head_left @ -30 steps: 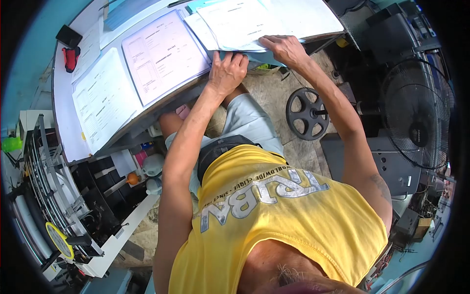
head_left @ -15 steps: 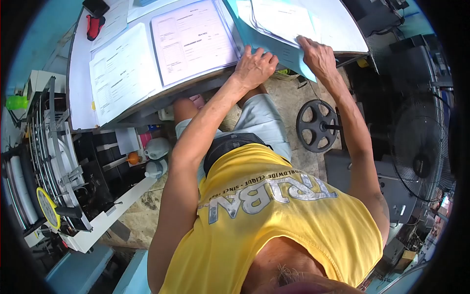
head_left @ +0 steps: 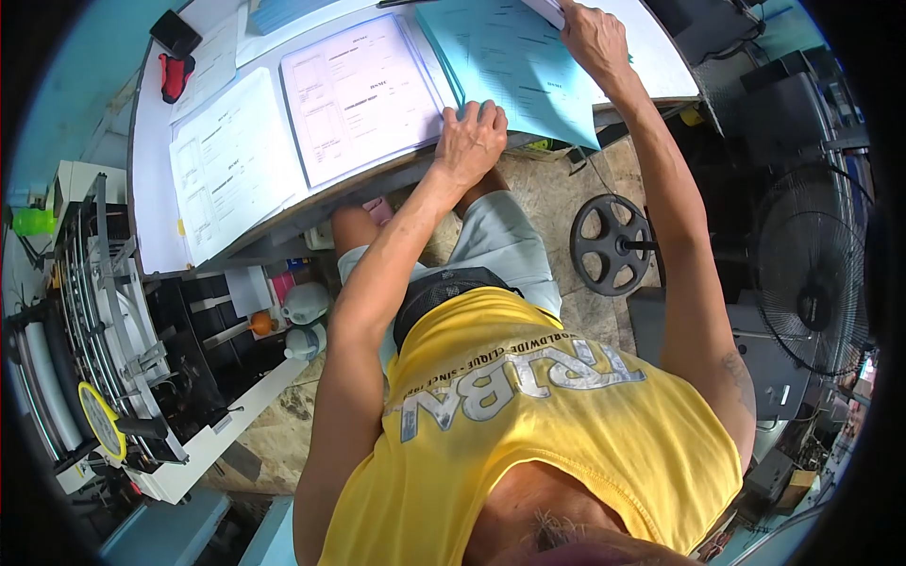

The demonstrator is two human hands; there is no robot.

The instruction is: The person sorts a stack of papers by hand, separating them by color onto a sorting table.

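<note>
Blue printed sheets (head_left: 514,71) lie on the right part of the table, their lower corner hanging past the front edge. My left hand (head_left: 470,137) rests at their lower left corner, fingers bent over the sheets' edge; whether it pinches them is unclear. Farther right and up, my right hand (head_left: 596,42) is closed on white papers (head_left: 547,9) at the top edge of the view. Left of the blue sheets lies a pinkish-white stack of printed forms (head_left: 363,99). A white stack of forms (head_left: 236,160) lies farther left.
On the table (head_left: 151,208), a black object (head_left: 176,34) and a red and black item (head_left: 176,77) sit at the far left. Below stand a black weight plate (head_left: 611,243), a fan (head_left: 813,274) at right and a machine with metal rails (head_left: 118,321) at left.
My right hand has moved up and away with the white papers, uncovering the blue sheets, which now lie flatter. My left hand has shifted slightly left and down.
</note>
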